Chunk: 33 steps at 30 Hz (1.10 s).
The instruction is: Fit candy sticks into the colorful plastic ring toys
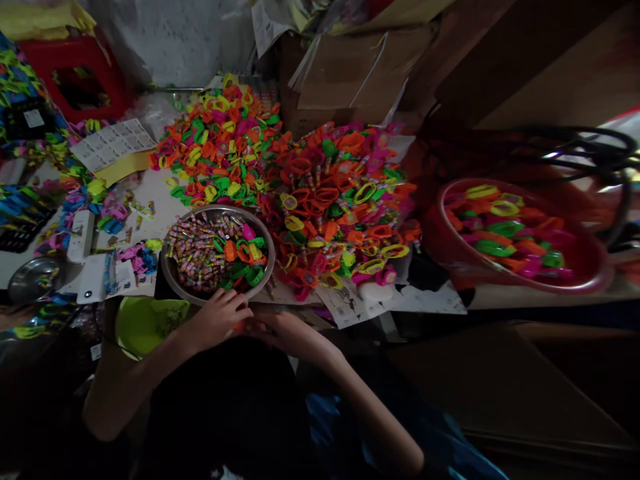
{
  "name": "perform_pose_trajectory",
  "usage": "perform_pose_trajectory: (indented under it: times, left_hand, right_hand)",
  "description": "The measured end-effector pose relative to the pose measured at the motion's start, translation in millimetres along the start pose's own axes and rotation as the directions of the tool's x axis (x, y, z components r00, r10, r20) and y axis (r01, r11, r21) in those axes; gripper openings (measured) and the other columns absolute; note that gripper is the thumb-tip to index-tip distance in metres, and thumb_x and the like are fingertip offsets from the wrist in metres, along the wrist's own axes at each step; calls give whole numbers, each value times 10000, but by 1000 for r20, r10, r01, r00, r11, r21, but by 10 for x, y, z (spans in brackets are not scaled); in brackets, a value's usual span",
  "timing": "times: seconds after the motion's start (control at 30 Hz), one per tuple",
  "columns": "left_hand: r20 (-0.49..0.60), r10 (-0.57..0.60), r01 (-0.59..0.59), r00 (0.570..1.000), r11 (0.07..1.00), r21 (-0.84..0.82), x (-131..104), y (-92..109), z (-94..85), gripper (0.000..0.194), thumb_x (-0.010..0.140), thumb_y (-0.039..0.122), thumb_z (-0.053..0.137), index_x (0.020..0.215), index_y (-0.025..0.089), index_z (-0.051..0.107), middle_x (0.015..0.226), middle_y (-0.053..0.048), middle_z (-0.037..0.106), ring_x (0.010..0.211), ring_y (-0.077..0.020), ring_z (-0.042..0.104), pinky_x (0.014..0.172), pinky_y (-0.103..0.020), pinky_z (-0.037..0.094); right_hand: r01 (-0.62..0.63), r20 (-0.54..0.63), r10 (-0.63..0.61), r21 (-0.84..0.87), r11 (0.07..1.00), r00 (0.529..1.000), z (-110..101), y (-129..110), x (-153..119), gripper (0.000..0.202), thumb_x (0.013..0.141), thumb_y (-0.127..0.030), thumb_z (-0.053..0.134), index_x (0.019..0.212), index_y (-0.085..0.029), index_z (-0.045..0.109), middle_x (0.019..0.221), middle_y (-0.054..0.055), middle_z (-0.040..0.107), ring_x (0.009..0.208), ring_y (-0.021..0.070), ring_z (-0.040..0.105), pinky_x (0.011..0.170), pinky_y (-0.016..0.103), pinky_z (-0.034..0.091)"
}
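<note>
My left hand (219,321) is at the near rim of a round metal bowl (267,270), its fingers bent together. My right hand (277,328) is close beside it on the right, fingers curled inward. Something small and orange-red shows between the two hands; its shape is too dim to make out. The bowl holds many small patterned sticks (193,257) on its left and several green, orange and pink toy watches (245,272) on its right. Behind the bowl lies a large heap of bright toy watches (225,143), which runs on to the right.
A red basin (600,273) of toy watches stands on the right. Left are a lime-green container (135,327), a small metal bowl (23,283), a white power strip (80,237) and a red stool (113,73). Cardboard boxes (345,73) stand behind. Another person's hand shows at the left edge.
</note>
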<state>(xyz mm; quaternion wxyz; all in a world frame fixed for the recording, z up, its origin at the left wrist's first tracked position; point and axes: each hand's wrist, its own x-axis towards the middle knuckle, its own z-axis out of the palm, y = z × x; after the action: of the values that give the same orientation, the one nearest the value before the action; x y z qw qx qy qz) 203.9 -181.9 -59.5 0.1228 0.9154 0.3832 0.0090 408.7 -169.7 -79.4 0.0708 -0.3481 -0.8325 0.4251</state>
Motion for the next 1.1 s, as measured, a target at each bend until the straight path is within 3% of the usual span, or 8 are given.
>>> perform_pose_trajectory:
  times: [0.1,0.2,0.33,0.4,0.53,0.67,0.87,1.1]
  left_hand:
    - [7,-75,74,997,963,-259,15,-121,6,660,686,461,734,1247,229,476,1257,-59,498,1157,-231,451,969,-342,348]
    - [-92,-337,257,937,843,-472,92,-437,14,449,852,498,530,1190,203,514,1221,-64,529,1122,-193,502,954,-313,382]
    - [-238,-704,528,670,676,-514,314,-877,129,419,847,500,526,1086,156,547,1005,-64,615,933,-192,581,837,-306,441]
    - [-289,-697,582,656,711,-395,433,-979,208,416,789,511,600,1012,160,584,978,-67,613,965,-215,562,864,-321,426]
    - [-309,-638,620,705,766,-167,569,-1008,339,336,749,443,666,914,153,621,950,-85,584,974,-243,526,879,-349,405]
    - [-389,-559,554,732,821,-136,557,-1013,370,146,809,304,613,852,165,626,970,-74,553,966,-218,505,886,-343,384]
    - [-520,-385,279,763,921,-272,445,-807,163,126,848,287,550,819,164,552,1139,-72,517,1103,-195,468,977,-363,342]
    - [-492,-397,123,775,858,-499,310,-331,-125,101,884,258,514,846,167,497,1214,-90,461,1174,-173,445,1004,-351,364]
  right_hand:
    - [-37,41,33,99,994,999,-56,203,-76,188,859,-305,502,857,-176,639,713,5,643,611,84,561,566,173,347]
    - [-191,-147,218,178,965,965,-194,434,-151,366,876,-434,431,795,-151,648,598,8,597,516,75,504,512,175,332]
    - [-340,-612,380,186,922,694,-349,640,-116,422,865,-465,433,1094,-172,633,904,59,666,681,111,580,605,190,393]
    - [-379,-690,378,159,911,618,-357,667,-62,413,857,-436,449,1146,-190,612,1016,75,653,749,131,598,657,206,412]
    - [-298,-617,344,181,937,708,-234,652,15,407,857,-438,430,1080,-167,636,858,77,667,715,140,601,670,215,428]
    - [-195,-577,275,198,961,769,-90,637,50,401,857,-394,423,1086,-130,621,897,96,665,795,151,616,725,221,452]
    - [-123,-471,225,238,964,853,-68,475,109,403,878,-409,426,1137,-145,588,899,69,663,801,129,619,731,201,449]
    - [-44,-446,132,202,978,886,-121,122,146,353,881,-373,468,1159,-165,529,963,54,657,867,145,633,738,205,449]
